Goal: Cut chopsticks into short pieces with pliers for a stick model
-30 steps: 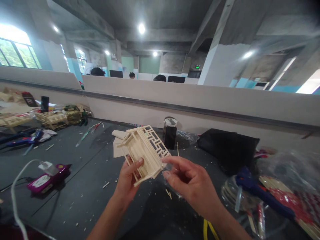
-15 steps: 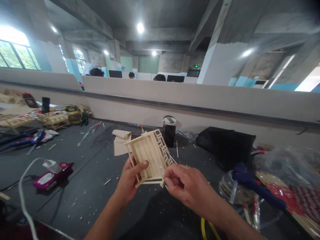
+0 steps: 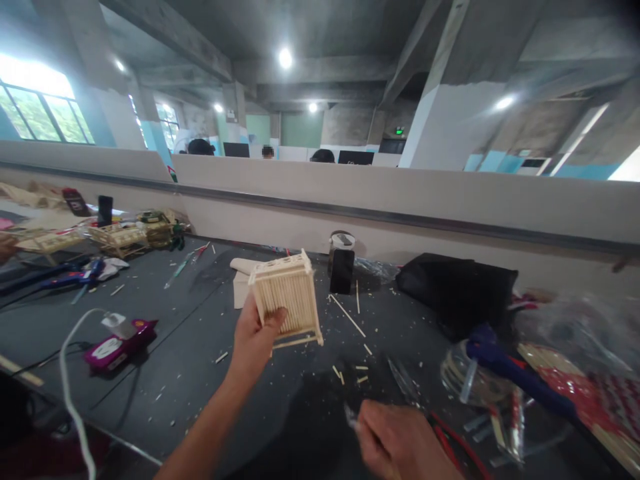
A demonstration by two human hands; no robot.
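Observation:
My left hand is closed around a small wooden stick model, its thumb lying across the slatted face. The model looks like a miniature piece of furniture built of thin pale sticks, held tilted above the dark table. Low in the view, my right hand is closed and partly blurred. A small shiny tip shows beside its fingers, too smeared to name. Close to that hand lie a red-handled tool and several short stick offcuts.
A blue glue gun rests at the right near a black bag. A phone leans on a round container. A purple power strip with a white cable sits left. Another person's hand shows at the left edge.
My right hand has left the model and moved down toward the table's near side. My left hand has turned the model, so its lattice side now faces away and the slats face me.

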